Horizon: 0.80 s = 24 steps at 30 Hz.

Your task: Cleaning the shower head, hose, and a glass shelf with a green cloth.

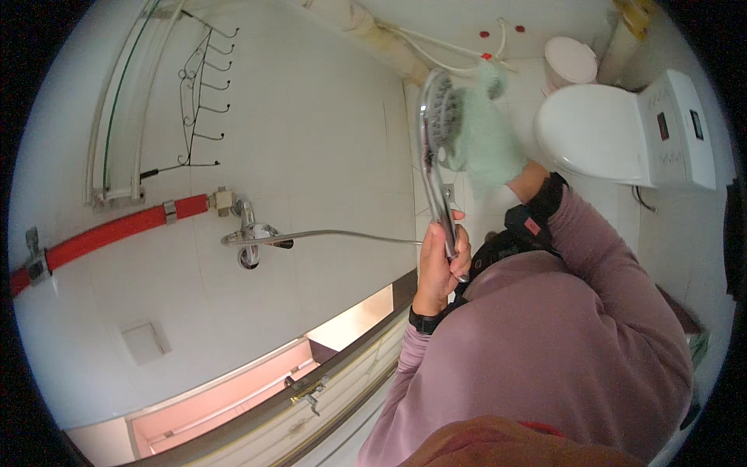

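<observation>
My left hand [437,265] grips the lower handle of a chrome shower head [430,146], which stands about upright with its nozzle face turned right. A pale green fuzzy cloth or mitt [493,137], with grey patches near its tip, covers my right hand [528,180] down to the wrist. It is close against the nozzle face, and part of it is blurred. The fingers inside are hidden, so I cannot tell how they are bent. A metal shower hose [327,233] runs from the wall mixer tap [251,233] to behind my left hand.
At right stands a white toilet [589,134] with its lid down, beside a lidded bin [571,61]. A wire hook rack [198,93], a glass shelf [125,99] and a red-covered pipe [128,223] are on the left wall. A floor drain [449,191] lies beyond the shower handle. A door [303,420] is lower left.
</observation>
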Available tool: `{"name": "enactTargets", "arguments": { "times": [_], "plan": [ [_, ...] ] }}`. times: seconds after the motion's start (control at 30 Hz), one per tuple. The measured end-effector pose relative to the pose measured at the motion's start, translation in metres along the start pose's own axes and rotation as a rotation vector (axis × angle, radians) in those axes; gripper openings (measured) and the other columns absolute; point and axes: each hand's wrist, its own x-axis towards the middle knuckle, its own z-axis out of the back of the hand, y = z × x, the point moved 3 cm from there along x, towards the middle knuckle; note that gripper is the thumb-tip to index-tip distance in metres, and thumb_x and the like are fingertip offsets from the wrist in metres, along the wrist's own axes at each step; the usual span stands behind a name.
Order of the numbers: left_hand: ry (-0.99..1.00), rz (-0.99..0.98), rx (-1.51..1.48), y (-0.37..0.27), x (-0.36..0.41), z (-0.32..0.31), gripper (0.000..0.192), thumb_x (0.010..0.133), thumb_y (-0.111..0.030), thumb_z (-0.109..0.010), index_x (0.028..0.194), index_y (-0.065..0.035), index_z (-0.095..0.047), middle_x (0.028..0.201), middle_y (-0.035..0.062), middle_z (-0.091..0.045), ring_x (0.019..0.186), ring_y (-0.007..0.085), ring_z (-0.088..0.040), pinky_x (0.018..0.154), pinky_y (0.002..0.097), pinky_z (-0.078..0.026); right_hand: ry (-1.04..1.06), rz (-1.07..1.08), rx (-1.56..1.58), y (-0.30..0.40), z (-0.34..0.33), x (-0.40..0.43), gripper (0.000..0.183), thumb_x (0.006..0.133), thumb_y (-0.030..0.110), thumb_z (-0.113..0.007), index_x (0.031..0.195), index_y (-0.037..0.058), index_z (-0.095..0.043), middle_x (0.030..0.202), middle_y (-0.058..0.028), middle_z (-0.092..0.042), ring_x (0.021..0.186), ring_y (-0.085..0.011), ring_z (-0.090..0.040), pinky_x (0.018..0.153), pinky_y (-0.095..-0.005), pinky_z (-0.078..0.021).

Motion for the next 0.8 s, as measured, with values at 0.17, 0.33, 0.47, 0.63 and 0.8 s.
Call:
{"name": "enactTargets", "arguments": {
  "times": [0.17, 0.33, 0.47, 0.63, 0.8],
  "plan": [
    [0.092, 0.214, -0.206, 0.011, 0.001, -0.009, 0.053, 0.093, -0.054, -0.030, 0.111, -0.0058, -0.043, 0.061, -0.0014, -0.037, 0.037, 0.0026, -0.027, 0.032, 0.0173, -0.022, -0.030, -0.068, -0.012, -0.033, -0.014, 0.004, 0.034, 0.088, 0.027, -0.050, 0.112, 0.0034, -0.047, 0.102, -0.0098, -0.054, 0.095, -0.0204, -0.051, 0.085, -0.0343, -0.0414],
    [0.271, 0.311, -0.557, 0.018, 0.002, 0.001, 0.054, 0.092, -0.056, -0.032, 0.108, -0.0050, -0.043, 0.060, 0.0002, -0.036, 0.034, 0.0029, -0.025, 0.029, 0.0188, -0.020, -0.006, -0.066, -0.023, -0.045, -0.026, 0.006, 0.030, 0.088, 0.027, -0.050, 0.107, 0.0030, -0.046, 0.094, -0.0081, -0.055, 0.087, -0.0187, -0.053, 0.078, -0.0326, -0.0443],
    [0.235, 0.307, -0.589, 0.022, 0.004, 0.000, 0.055, 0.091, -0.057, -0.033, 0.108, -0.0050, -0.043, 0.061, 0.0008, -0.037, 0.035, 0.0036, -0.027, 0.030, 0.0193, -0.021, 0.021, 0.006, -0.123, -0.036, -0.038, 0.005, 0.028, 0.089, 0.026, -0.049, 0.102, 0.0026, -0.046, 0.087, -0.0066, -0.056, 0.080, -0.0173, -0.054, 0.073, -0.0312, -0.0466],
    [0.102, 0.230, -0.582, 0.015, 0.007, 0.003, 0.054, 0.092, -0.057, -0.030, 0.104, -0.0061, -0.046, 0.061, 0.0002, -0.037, 0.034, 0.0033, -0.026, 0.031, 0.0172, -0.021, 0.259, -0.138, -0.538, 0.036, -0.046, -0.017, 0.034, 0.088, 0.022, -0.053, 0.114, 0.0004, -0.046, 0.091, -0.0051, -0.057, 0.083, -0.0180, -0.053, 0.078, -0.0264, -0.0456],
    [0.194, 0.247, -0.541, 0.015, 0.011, 0.005, 0.056, 0.091, -0.058, -0.030, 0.101, -0.0065, -0.048, 0.061, 0.0003, -0.039, 0.035, 0.0040, -0.026, 0.030, 0.0181, -0.021, 0.177, -0.846, 1.111, -0.030, -0.077, -0.070, 0.031, 0.085, 0.022, -0.057, 0.108, 0.0010, -0.054, 0.097, -0.0108, -0.059, 0.089, -0.0226, -0.055, 0.082, -0.0274, -0.0450]
  ]
}}
